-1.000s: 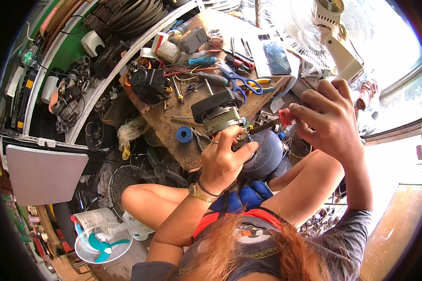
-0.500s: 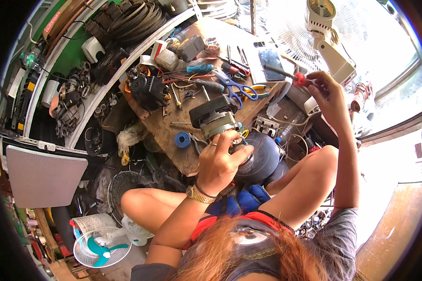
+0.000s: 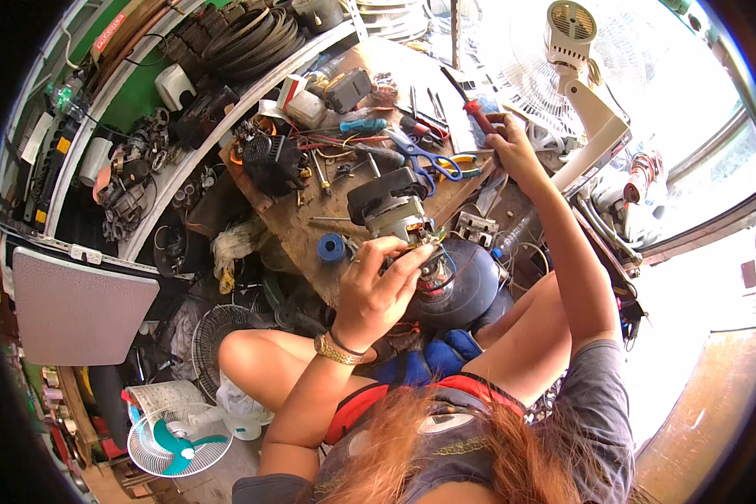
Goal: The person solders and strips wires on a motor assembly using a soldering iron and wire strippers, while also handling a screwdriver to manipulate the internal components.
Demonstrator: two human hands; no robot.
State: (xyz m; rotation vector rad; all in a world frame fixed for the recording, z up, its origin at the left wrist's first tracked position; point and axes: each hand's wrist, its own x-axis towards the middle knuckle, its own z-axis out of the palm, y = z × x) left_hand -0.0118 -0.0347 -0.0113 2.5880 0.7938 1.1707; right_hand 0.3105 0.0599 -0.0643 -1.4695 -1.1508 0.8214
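Note:
My left hand [image 3: 373, 290] has its fingers closed on the near end of a fan motor [image 3: 399, 217], where wires and bare metal show. A black cover is on the motor's far side, and its shaft points away from me. Above the right part of the wooden table [image 3: 307, 244], my right hand [image 3: 514, 149] grips a screwdriver [image 3: 479, 116] by its red handle. Its dark shank points up and to the left, apart from the motor. Under the motor's right side lies a round dark grey base [image 3: 462, 294].
Blue-handled scissors [image 3: 424, 160], yellow-handled pliers [image 3: 458, 165] and a blue tape roll [image 3: 331, 247] lie about the motor. Another black motor [image 3: 269, 161] sits at the table's left. A white fan stand [image 3: 592, 126] rises at right, and a small fan [image 3: 179, 445] stands near left.
My right hand has moved left with the screwdriver, which has swung to point more steeply away from me. My left hand has shifted slightly left and nearer to me, still on the motor.

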